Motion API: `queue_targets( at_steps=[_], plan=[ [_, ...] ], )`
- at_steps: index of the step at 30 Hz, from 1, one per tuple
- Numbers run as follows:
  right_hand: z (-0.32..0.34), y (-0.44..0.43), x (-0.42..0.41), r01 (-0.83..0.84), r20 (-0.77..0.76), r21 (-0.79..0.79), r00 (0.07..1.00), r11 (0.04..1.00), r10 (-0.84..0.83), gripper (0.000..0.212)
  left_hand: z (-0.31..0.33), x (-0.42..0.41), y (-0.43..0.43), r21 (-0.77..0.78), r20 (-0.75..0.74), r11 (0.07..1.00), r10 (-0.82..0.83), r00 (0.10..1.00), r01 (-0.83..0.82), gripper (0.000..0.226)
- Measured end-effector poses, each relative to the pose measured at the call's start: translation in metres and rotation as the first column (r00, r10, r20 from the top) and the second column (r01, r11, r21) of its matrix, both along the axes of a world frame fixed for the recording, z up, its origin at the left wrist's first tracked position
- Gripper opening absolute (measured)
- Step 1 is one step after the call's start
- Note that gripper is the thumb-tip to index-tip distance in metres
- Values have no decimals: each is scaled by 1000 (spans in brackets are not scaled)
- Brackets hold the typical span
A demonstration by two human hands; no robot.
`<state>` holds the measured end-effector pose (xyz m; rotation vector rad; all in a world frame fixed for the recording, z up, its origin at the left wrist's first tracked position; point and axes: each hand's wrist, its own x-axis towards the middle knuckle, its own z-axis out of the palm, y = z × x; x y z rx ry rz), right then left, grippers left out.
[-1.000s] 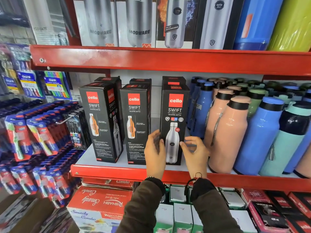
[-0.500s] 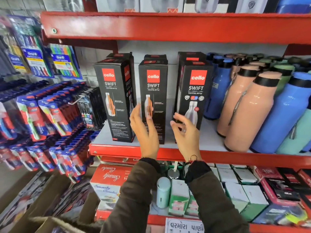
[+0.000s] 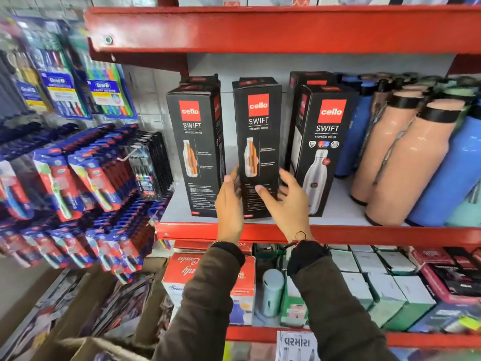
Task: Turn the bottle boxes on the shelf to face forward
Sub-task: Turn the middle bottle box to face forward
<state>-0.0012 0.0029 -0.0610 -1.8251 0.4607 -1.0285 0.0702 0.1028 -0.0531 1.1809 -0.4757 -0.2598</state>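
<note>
Three black Cello Swift bottle boxes stand in a row on the red shelf (image 3: 364,234). The left box (image 3: 194,142) is angled a little, showing its front and right side. The middle box (image 3: 257,118) faces me with a cutaway bottle picture. The right box (image 3: 325,131) shows a steel bottle on its front. My left hand (image 3: 229,204) presses the lower left side of the middle box. My right hand (image 3: 289,204) clasps its lower right side, thumb across the front. More boxes stand behind the row.
Peach bottles (image 3: 406,165) and blue bottles (image 3: 455,173) crowd the shelf right of the boxes. Hanging toothbrush packs (image 3: 78,183) fill the left. A red shelf (image 3: 260,29) runs overhead. Small boxed goods (image 3: 377,282) sit on the shelf below.
My hands left the right box, crossed leftward and closed around the lower part of the middle box. The view has shifted down and closer.
</note>
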Motion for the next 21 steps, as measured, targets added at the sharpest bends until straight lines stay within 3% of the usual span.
queue_targets(
  at_steps=[8,13,17,21],
  plan=[
    [12,8,3,135,11,-86,991,987,-134,86,-3,1,12,-53,75,995,84,994,-80,53],
    [6,5,5,110,55,-31,993,993,-108,82,-4,2,12,-64,145,992,116,983,-108,47],
    [4,-4,3,44,46,-2,998,999,-44,93,-1,12,6,20,235,988,142,962,-151,40],
    [2,-11,1,-55,17,27,998,998,54,93,3,24,-3,159,144,985,47,988,-70,44]
  ],
)
